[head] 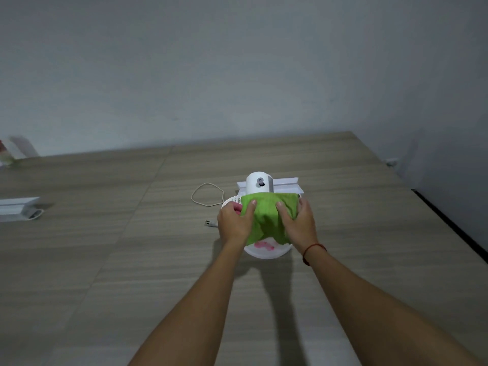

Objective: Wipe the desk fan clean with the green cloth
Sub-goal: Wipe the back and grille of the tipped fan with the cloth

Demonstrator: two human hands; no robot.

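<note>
1. We locate the desk fan (260, 184) at the centre of the wooden worktop (105, 247), right of the middle seam. Its white motor housing, with 1 dark knob on top, points to the far side. Its round grille faces the near side, and pink blades show through the lower part of the grille.

2. We find the green cloth (266, 219) draped over the top of the grille, between the motor housing and the near rim. It covers most of the grille; only the near edge and a strip on the left remain bare.

3. The left hand (233, 220) grips the left rim of the grille. Its thumb presses on the left edge of the cloth, and its fingers curl over the rim on the far-left side.

4. The right hand (299, 220) grips the right part of the cloth. Its thumb lies on top of the fabric and its fingers curl round the right edge, clamping the cloth against the grille. A red cord bracelet (313, 250) sits on this wrist.

5. A white box (286, 184) lies just beyond the fan, touching or nearly touching the housing; we cannot tell which.

6. The power cord (204, 194) forms 1 loop on the worktop left of the fan. Its plug (210, 223) lies loose just left of the left hand.

7. A white object (18, 208) rests at the left edge of the worktop, well apart from the fan. Blurred items (13, 151) stand at the far-left corner; we cannot identify them.
</note>
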